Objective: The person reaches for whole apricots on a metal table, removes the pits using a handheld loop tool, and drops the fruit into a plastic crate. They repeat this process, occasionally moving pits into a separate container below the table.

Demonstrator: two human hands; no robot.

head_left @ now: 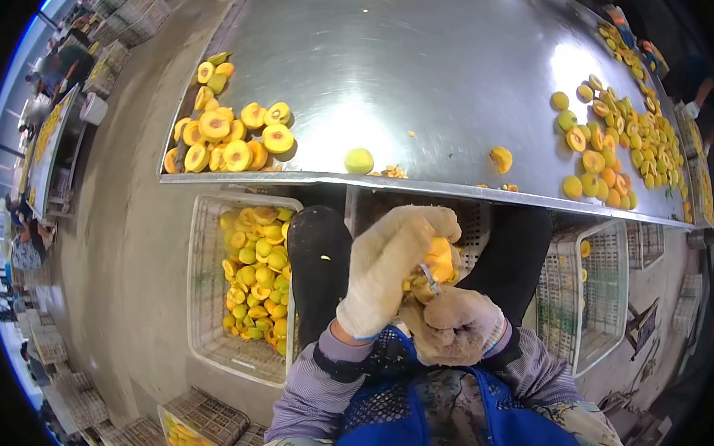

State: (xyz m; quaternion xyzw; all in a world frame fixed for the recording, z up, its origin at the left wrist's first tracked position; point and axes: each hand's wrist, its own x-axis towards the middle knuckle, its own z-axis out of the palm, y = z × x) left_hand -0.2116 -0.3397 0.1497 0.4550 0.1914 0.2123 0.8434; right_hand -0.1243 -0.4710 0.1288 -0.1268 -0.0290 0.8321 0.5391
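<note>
My left hand (395, 257), in a pale work glove, is closed around a yellow peach half (440, 259) above my lap. My right hand (455, 327), in a dirtier glove, is closed just below it. From the right fist a small curved metal pitting knife (430, 277) sticks up, its blade against the fruit. The knife's handle is hidden inside the fist. Just beyond my hands, on the near edge of the metal table (446, 73), lie a greenish-yellow peach half (359, 161), some flesh scraps (392, 172) and another peach piece (501, 159).
Cut peach halves (215, 125) are heaped at the table's left corner, and more peaches (611, 145) spread along its right. A crate of peach halves (255, 285) stands by my left leg, another crate (583, 292) by my right. Other people (70, 68) work in the background.
</note>
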